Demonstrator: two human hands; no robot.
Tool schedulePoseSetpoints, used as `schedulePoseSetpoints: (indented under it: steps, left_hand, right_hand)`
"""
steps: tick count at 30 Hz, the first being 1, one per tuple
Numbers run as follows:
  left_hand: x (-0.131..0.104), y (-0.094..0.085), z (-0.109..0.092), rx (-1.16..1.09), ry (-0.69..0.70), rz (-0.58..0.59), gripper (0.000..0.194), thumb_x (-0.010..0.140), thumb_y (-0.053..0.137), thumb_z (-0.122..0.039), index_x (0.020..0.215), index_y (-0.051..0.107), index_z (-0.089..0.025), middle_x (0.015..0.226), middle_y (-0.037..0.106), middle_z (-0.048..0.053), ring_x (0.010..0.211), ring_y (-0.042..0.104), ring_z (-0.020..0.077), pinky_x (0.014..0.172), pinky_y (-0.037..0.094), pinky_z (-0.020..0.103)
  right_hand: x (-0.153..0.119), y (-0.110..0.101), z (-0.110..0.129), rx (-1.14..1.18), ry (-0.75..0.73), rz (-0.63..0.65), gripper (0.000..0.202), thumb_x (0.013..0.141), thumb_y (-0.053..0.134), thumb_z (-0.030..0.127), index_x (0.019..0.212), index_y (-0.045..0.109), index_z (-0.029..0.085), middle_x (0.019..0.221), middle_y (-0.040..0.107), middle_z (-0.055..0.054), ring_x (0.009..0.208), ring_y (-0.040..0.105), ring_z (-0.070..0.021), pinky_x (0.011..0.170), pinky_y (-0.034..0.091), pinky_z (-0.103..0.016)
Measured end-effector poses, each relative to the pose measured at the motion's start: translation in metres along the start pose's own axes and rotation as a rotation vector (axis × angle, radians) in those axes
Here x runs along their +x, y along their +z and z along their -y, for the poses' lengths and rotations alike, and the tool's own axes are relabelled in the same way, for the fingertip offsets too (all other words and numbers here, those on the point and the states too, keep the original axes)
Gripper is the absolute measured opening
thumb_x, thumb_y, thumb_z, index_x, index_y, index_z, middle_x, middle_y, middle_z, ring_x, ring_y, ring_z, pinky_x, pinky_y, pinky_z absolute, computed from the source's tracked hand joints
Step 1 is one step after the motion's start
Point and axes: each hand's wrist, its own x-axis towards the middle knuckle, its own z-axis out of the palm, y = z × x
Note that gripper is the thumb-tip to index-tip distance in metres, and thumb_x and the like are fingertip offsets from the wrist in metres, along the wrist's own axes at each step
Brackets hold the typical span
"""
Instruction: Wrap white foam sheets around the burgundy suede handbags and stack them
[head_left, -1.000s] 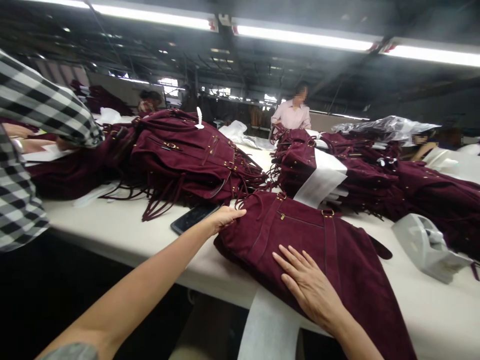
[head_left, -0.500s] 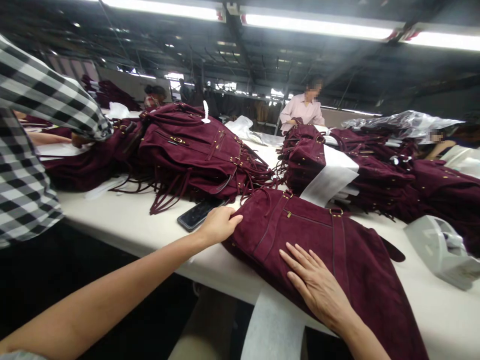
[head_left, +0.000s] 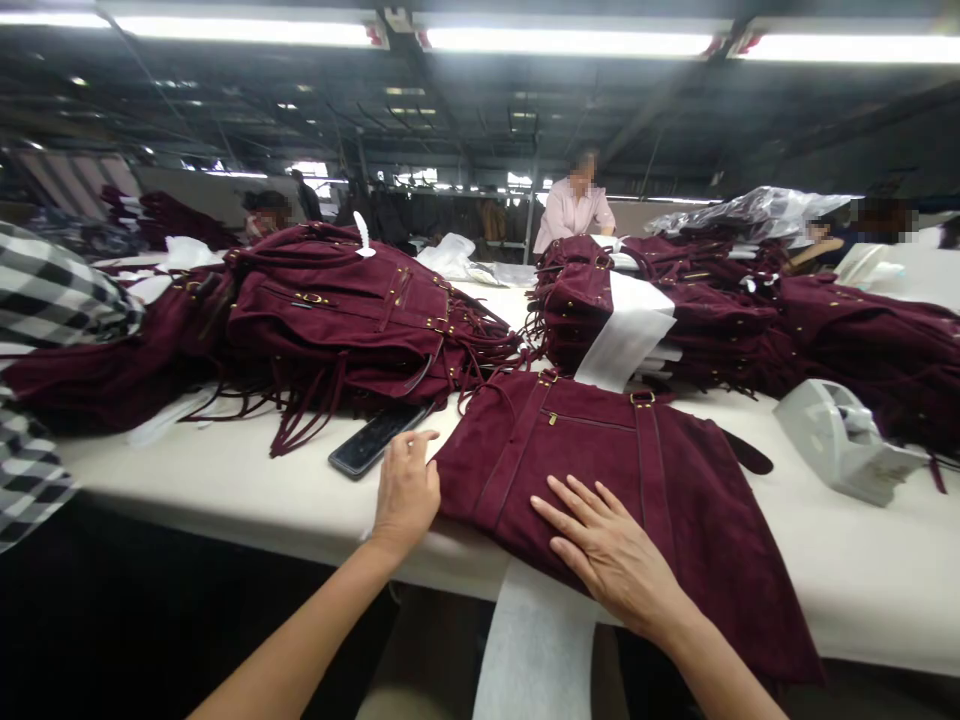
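A burgundy suede-like bag [head_left: 592,470] lies flat on the cream-covered table [head_left: 285,510], its lower right part reaching over the front edge. Straps with brass-coloured buckles and a short zip show on its upper face. My right hand [head_left: 611,550] rests flat on the bag, fingers spread. Beside the bag's left edge is my left hand [head_left: 407,490], its fingers loosely bent and apart, holding nothing that I can see. A black phone [head_left: 367,445] lies just past that hand. From under the bag a white strip of material [head_left: 536,645] hangs down.
Burgundy bags are piled at the left [head_left: 330,300] and at the back right [head_left: 675,310]. A grey tape dispenser [head_left: 844,440] stands at the right. A co-worker's checked sleeve [head_left: 60,285] reaches in from the left; another person [head_left: 574,210] stands across the table.
My left hand has let go of the bag's left corner and drawn back slightly. My right hand stays flat on the bag. The view has turned, and the co-worker at left shows less.
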Motion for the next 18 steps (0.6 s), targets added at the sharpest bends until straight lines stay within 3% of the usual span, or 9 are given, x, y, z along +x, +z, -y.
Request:
schedulePoseSetpoints:
  steps: [2, 4, 6, 8, 11, 13, 16, 18]
  left_hand:
    - [0.003, -0.002, -0.007, 0.154, 0.308, 0.1, 0.051, 0.084, 0.039, -0.004, 0.127, 0.058, -0.021, 0.144, 0.045, 0.015, 0.135, 0.039, 0.0299, 0.112, 0.028, 0.049]
    - [0.013, -0.006, -0.016, 0.236, 0.497, 0.328, 0.056, 0.083, 0.038, -0.002, 0.131, 0.058, -0.023, 0.148, 0.044, 0.011, 0.14, 0.035, 0.0274, 0.116, 0.023, 0.049]
    - [0.027, -0.013, -0.028, 0.264, 0.533, 0.523, 0.054, 0.081, 0.041, -0.003, 0.129, 0.059, -0.02, 0.142, 0.051, 0.013, 0.135, 0.042, 0.0263, 0.114, 0.026, 0.046]
    - [0.043, -0.016, -0.047, 0.249, 0.458, 0.585, 0.045, 0.078, 0.047, -0.004, 0.116, 0.067, -0.016, 0.13, 0.06, 0.017, 0.126, 0.051, 0.0294, 0.111, 0.03, 0.046]
    - [0.063, -0.008, -0.08, 0.187, 0.319, 0.522, 0.029, 0.076, 0.052, -0.005, 0.096, 0.072, -0.012, 0.111, 0.067, 0.022, 0.115, 0.056, 0.0346, 0.106, 0.032, 0.048]
    - [0.073, 0.007, -0.096, 0.151, 0.242, 0.438, 0.033, 0.079, 0.048, -0.005, 0.104, 0.069, -0.008, 0.119, 0.063, 0.025, 0.121, 0.051, 0.0361, 0.107, 0.029, 0.049]
    - [0.084, 0.032, -0.095, 0.1, 0.09, 0.29, 0.046, 0.085, 0.041, -0.005, 0.129, 0.052, 0.0, 0.138, 0.045, 0.03, 0.135, 0.036, 0.038, 0.11, 0.023, 0.053]
    - [0.085, 0.045, -0.082, 0.05, -0.052, 0.215, 0.047, 0.088, 0.042, -0.009, 0.133, 0.045, 0.004, 0.135, 0.045, 0.034, 0.132, 0.038, 0.0403, 0.106, 0.028, 0.054]
  right_hand:
    - [-0.001, 0.0, 0.0, 0.024, 0.003, -0.019, 0.05, 0.1, 0.044, 0.042, 0.148, 0.03, 0.043, 0.153, 0.036, 0.0, 0.14, 0.035, -0.0245, 0.113, 0.03, -0.052]
    - [-0.001, 0.0, -0.001, 0.047, 0.004, -0.034, 0.049, 0.1, 0.044, 0.042, 0.147, 0.032, 0.043, 0.152, 0.037, 0.001, 0.14, 0.035, -0.0245, 0.113, 0.03, -0.051]
    - [-0.001, 0.0, -0.001, 0.062, 0.004, -0.038, 0.048, 0.1, 0.044, 0.042, 0.147, 0.032, 0.043, 0.152, 0.037, 0.001, 0.14, 0.035, -0.0243, 0.113, 0.031, -0.051]
    - [0.0, 0.0, -0.002, 0.066, 0.004, -0.034, 0.048, 0.101, 0.042, 0.043, 0.147, 0.032, 0.043, 0.153, 0.036, 0.001, 0.14, 0.034, -0.0242, 0.113, 0.031, -0.051]
    - [0.0, 0.001, -0.002, 0.044, 0.004, -0.019, 0.049, 0.101, 0.039, 0.044, 0.149, 0.028, 0.044, 0.153, 0.036, 0.001, 0.14, 0.034, -0.0244, 0.112, 0.033, -0.052]
    - [0.001, 0.003, -0.003, 0.014, -0.003, -0.012, 0.05, 0.102, 0.038, 0.044, 0.149, 0.024, 0.044, 0.153, 0.035, 0.001, 0.14, 0.035, -0.0243, 0.112, 0.035, -0.053]
    - [0.001, 0.006, -0.006, -0.05, -0.032, -0.026, 0.052, 0.101, 0.039, 0.044, 0.15, 0.021, 0.045, 0.153, 0.033, 0.003, 0.138, 0.038, -0.0245, 0.109, 0.039, -0.051]
    - [0.002, 0.008, -0.009, -0.109, -0.069, -0.049, 0.054, 0.1, 0.041, 0.045, 0.151, 0.021, 0.044, 0.153, 0.034, 0.002, 0.135, 0.042, -0.0253, 0.106, 0.043, -0.049]
